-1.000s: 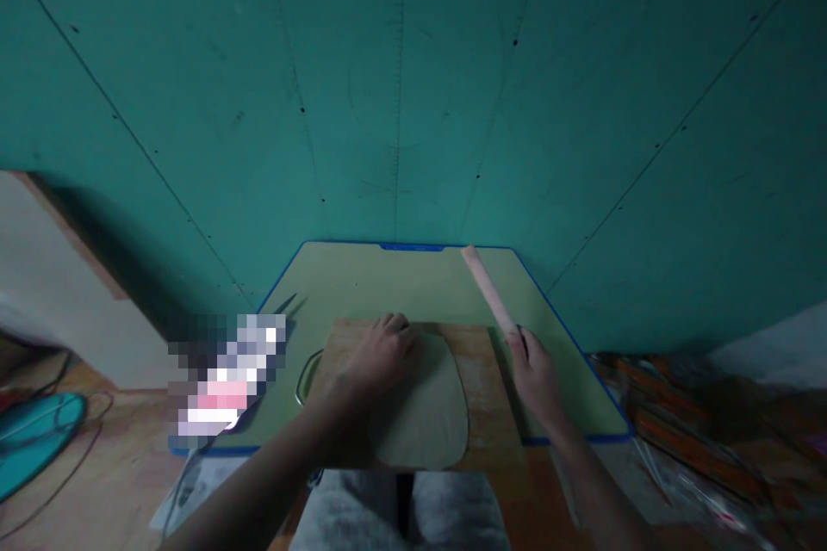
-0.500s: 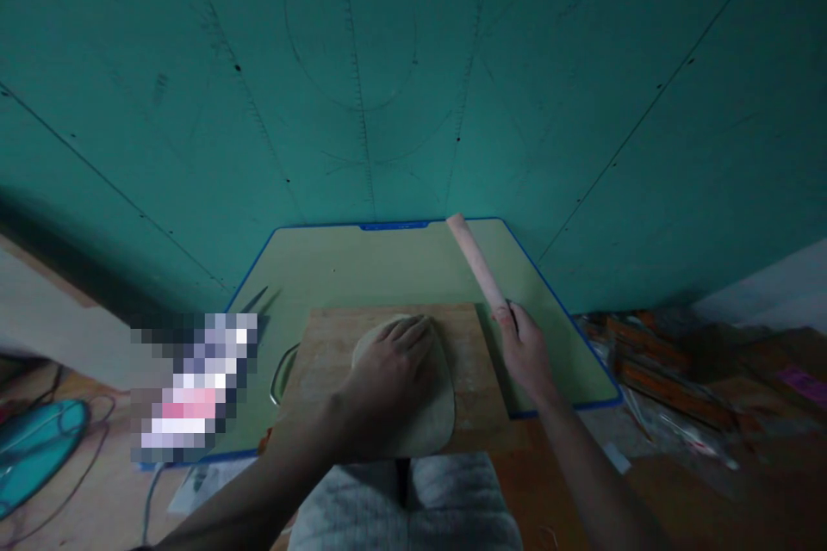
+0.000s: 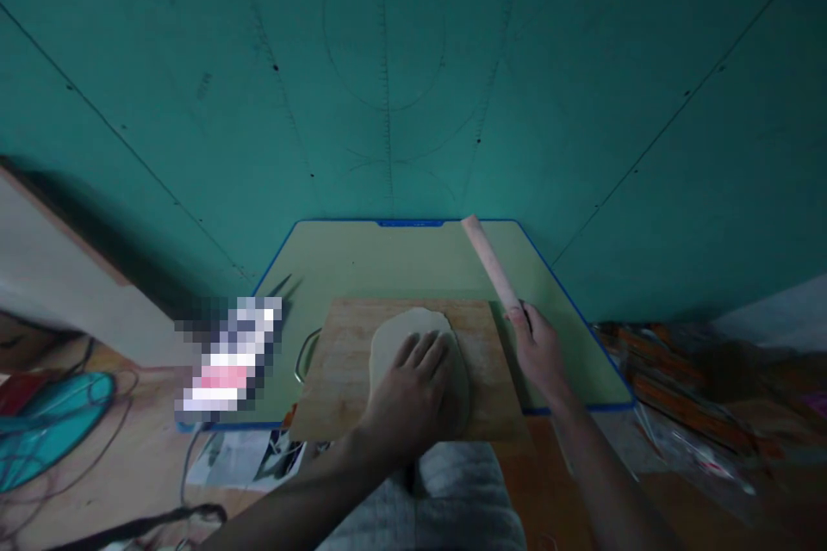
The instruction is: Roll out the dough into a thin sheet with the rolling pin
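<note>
A flat, rounded sheet of pale dough (image 3: pixel 404 329) lies on a wooden cutting board (image 3: pixel 349 336), which has a metal handle (image 3: pixel 306 355) on its left side. My left hand (image 3: pixel 413 387) rests palm down on the dough, fingers stretched out and slightly apart, hiding part of it. My right hand (image 3: pixel 539 349) is wrapped round one end of a wooden rolling pin (image 3: pixel 492 260). The pin is held off to the right of the dough, slanting up and left toward the far edge of the table.
Beneath the board is a pale green table (image 3: pixel 362 254) with a blue rim, close to a green wall (image 3: pixel 413 77). A pixelated screen-like object (image 3: pixel 233 362) stands at the table's left. Orange items and plastic wrapping (image 3: pixel 698 413) lie on the floor at right; a teal round object (image 3: pixel 58 430) is at left.
My left hand has slid back toward me, uncovering the far part of the dough. The right hand still holds the rolling pin in about the same place. The view has shifted slightly left.
</note>
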A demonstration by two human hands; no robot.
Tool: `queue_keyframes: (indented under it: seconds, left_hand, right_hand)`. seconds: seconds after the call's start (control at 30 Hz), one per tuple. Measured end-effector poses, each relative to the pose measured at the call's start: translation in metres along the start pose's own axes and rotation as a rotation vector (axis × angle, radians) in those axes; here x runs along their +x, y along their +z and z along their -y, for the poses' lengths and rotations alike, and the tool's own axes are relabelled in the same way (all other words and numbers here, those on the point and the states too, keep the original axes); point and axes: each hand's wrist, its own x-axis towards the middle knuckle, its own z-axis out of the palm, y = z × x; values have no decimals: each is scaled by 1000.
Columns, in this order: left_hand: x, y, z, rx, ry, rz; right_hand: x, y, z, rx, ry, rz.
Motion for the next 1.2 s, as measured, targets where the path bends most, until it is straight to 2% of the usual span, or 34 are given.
queue_keyframes:
  seconds: [0.17,0.4,0.5,0.73,1.07,1.2]
  left_hand:
    - [-29,-11,2,-82,27,17]
    - [-74,-21,48,19,-129,-91]
    - [-86,-22,56,48,-162,-150]
    - [-85,-22,33,24,-103,-101]
    - [-96,-22,17,53,-195,-137]
    - [-73,-17,-8,-26,-195,-117]
  right_hand:
    - [1,-1,0,-54,-10,3]
    - [1,0,-1,-119,-25,-5]
    - [2,0,-3,-138,-35,9]
    - [3,2,-7,-186,-34,-8]
    - [4,1,-7,-189,-33,8]
    - [4,1,-7,-170,-49,4]
